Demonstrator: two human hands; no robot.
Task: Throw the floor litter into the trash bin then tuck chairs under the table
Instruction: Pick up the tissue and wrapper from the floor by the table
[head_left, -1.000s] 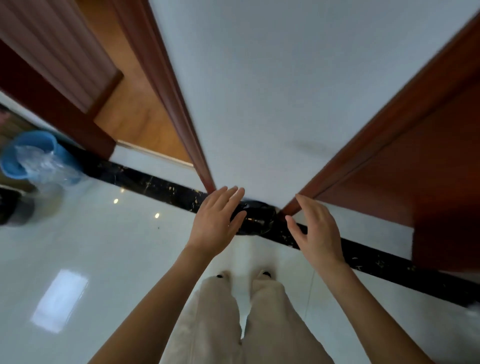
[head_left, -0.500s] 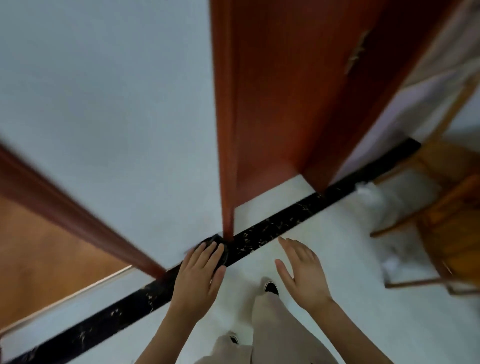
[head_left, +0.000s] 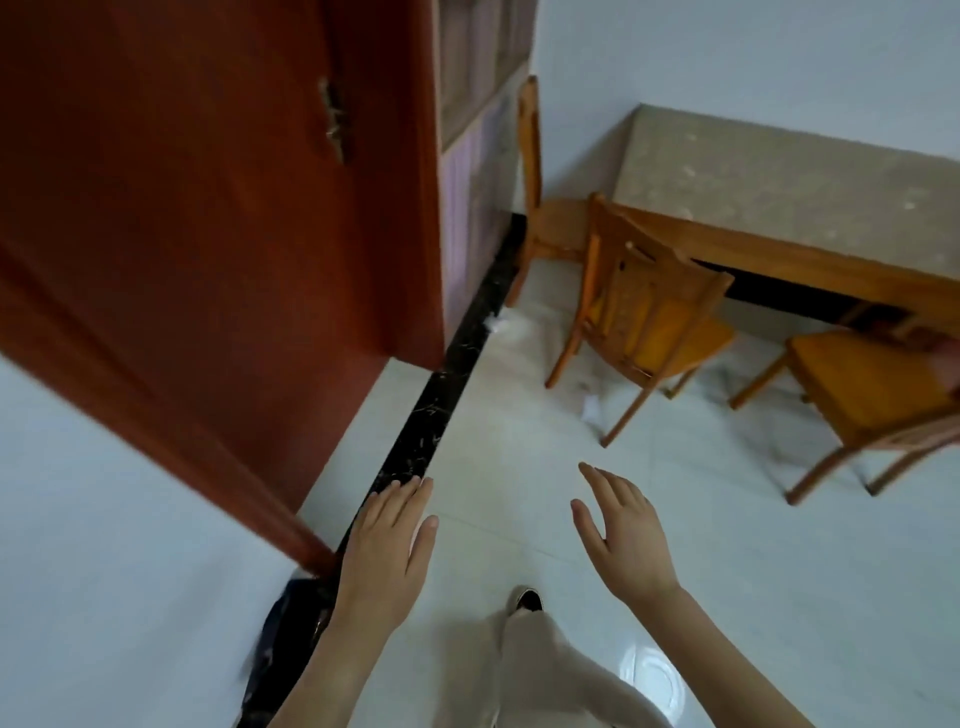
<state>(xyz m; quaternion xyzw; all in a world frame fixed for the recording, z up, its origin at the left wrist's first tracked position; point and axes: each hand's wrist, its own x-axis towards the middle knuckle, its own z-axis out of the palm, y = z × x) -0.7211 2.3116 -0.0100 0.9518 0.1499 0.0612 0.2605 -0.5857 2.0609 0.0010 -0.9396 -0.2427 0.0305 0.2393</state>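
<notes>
Left hand (head_left: 382, 540): hovering above the floor (head_left: 727, 519), fingers straight, holding nothing.
Right hand (head_left: 623, 530): hovering, fingers spread, holding nothing.
Litter (head_left: 589, 408): lying on the floor beside the nearest chair (head_left: 639, 312) leg.
Seating: that chair is standing pulled out from the table (head_left: 779, 176).

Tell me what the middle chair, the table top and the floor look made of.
Middle chair: wood, orange-brown varnish, slatted back. Table top: looks like speckled grey stone or a patterned cover, on a wooden frame; cannot tell which. Floor: glossy white tile, with reflections and faint joint lines.
</notes>
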